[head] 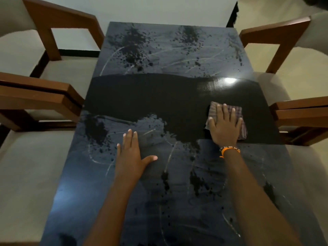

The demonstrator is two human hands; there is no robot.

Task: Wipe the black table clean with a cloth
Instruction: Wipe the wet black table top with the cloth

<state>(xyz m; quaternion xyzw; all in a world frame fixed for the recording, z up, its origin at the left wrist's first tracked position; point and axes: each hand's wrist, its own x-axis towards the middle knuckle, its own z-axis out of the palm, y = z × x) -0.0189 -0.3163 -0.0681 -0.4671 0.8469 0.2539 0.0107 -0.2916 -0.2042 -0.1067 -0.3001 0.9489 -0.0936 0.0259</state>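
Note:
The black table [156,96] runs away from me, dusty grey with dark spots and streaks at the far end and near end. A clean dark band crosses its middle. A folded checked cloth [236,112] lies on the right side of that band. My right hand [224,125] presses flat on the cloth with fingers spread; an orange band circles the wrist. My left hand [130,153] rests flat on the dusty surface near the middle, fingers together, thumb out, holding nothing.
Wooden armchairs with pale cushions flank the table: two on the left [40,96] and two on the right [300,114], their armrests close to the table edges. A pale wall and floor lie beyond the far end.

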